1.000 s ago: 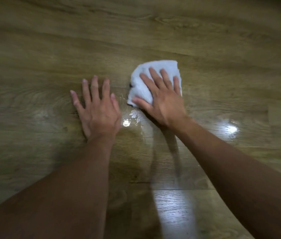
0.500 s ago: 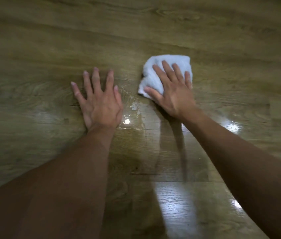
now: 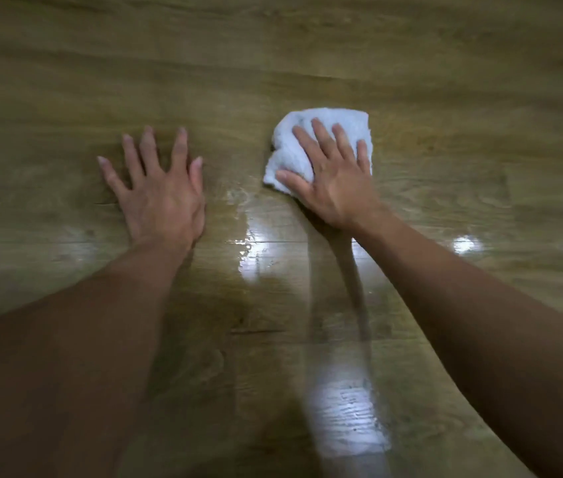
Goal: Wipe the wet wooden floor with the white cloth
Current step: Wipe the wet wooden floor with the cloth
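A crumpled white cloth point(image 3: 287, 150) lies on the wooden floor point(image 3: 307, 56) right of centre. My right hand point(image 3: 332, 181) presses flat on top of it with straight, spread fingers, hiding the cloth's lower right part. My left hand point(image 3: 159, 191) rests palm down on the bare floor to the left, fingers spread, apart from the cloth. A wet glossy patch point(image 3: 249, 243) with small water beads shines between the two hands and runs toward me.
Wood-grain planks fill the whole view. Bright reflections of lamps point(image 3: 464, 243) sit on the floor at the right. A plank seam point(image 3: 256, 330) crosses between my forearms.
My right hand has slid the cloth to the right and a little away from me, widening the gap to my left hand. The left hand has stayed planted.
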`<state>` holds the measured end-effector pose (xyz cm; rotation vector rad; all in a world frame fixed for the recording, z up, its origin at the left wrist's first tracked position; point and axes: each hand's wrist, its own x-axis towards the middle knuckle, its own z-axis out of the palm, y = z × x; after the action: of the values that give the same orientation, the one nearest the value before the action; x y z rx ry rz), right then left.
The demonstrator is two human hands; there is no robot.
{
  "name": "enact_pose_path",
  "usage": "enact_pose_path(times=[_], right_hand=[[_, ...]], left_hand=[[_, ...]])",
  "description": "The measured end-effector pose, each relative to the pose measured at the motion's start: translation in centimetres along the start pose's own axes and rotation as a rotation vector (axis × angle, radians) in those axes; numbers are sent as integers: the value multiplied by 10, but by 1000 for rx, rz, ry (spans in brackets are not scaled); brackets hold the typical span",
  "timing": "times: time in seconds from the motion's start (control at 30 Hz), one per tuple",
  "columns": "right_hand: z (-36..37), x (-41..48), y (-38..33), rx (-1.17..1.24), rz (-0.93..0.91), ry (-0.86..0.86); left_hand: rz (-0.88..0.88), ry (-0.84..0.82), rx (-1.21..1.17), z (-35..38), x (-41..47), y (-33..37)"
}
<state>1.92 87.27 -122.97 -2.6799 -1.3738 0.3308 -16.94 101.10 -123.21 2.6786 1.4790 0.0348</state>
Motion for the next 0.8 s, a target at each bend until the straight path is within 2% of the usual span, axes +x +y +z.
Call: enact_pose_path(times=[0.1, 0.23, 0.33, 0.43, 0.53, 0.6, 0.67, 0.73, 0.8], right_hand=[[-7, -39, 49, -28, 84, -15], [-5, 2, 50, 60, 244, 9], [-12, 39, 44, 98, 342, 15], [-16, 22, 47, 74, 261, 28], [-2, -47, 46, 10, 222, 119], [-3, -76, 58, 2, 144, 54], [-17, -66, 86, -46, 44, -20], [-28, -35, 116, -54, 108, -15], [-32, 1, 126, 53, 347, 24]], left_hand=[[13, -106, 61, -8, 11, 10], [381, -105, -29, -20, 4, 58], [274, -217, -37, -15, -8, 105], [223, -284, 65, -11, -1, 121], [229, -304, 65, -12, 6, 123], [207, -324, 60, -14, 7, 123], [209, -336, 67, -17, 11, 123], [214, -359, 70, -19, 14, 123], [204, -371, 69, -18, 15, 122]])
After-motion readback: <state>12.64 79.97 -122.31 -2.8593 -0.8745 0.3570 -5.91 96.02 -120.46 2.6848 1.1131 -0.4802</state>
